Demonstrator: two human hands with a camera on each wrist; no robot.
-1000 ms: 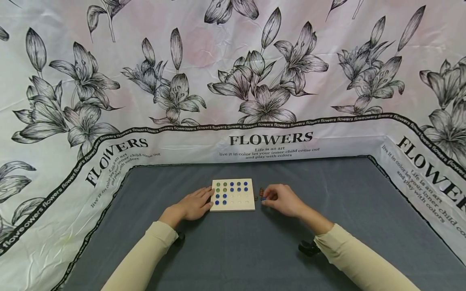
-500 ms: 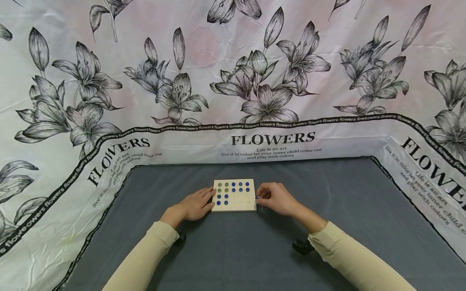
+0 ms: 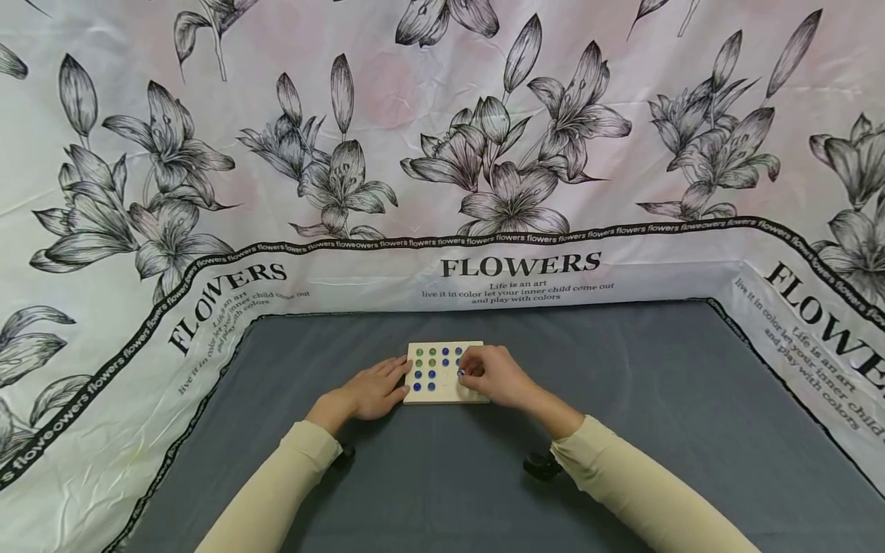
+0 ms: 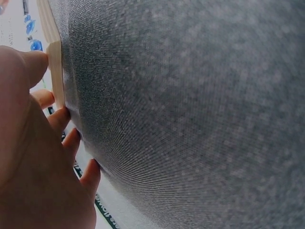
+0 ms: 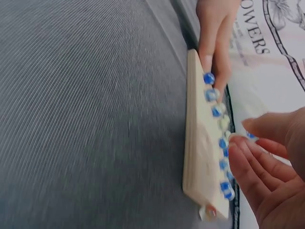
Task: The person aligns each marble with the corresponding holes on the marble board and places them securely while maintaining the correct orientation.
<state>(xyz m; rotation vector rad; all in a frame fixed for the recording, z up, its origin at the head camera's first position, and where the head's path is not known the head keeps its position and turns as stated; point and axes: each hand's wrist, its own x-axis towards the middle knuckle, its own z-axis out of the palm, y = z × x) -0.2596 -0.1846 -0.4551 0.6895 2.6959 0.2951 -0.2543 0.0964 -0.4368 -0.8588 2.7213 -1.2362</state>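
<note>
Pinching a blue marble (image 3: 460,372) between thumb and fingertips, the right hand (image 3: 496,375) hung over the right part of a pale wooden board (image 3: 441,396). The marble sat at that hand's left end, above the near rows; whether it touched the board could not be told. At the board's left edge lay the left hand (image 3: 373,386), fingers loosely stretched out, thumb touching the wood. Green marbles (image 3: 419,352) filled the far left corner, with other blue marbles (image 3: 418,375) on their near side and to their right. A reddish marble (image 5: 209,211) lay just beside the board's right end, on the grey surface (image 3: 429,476).
</note>
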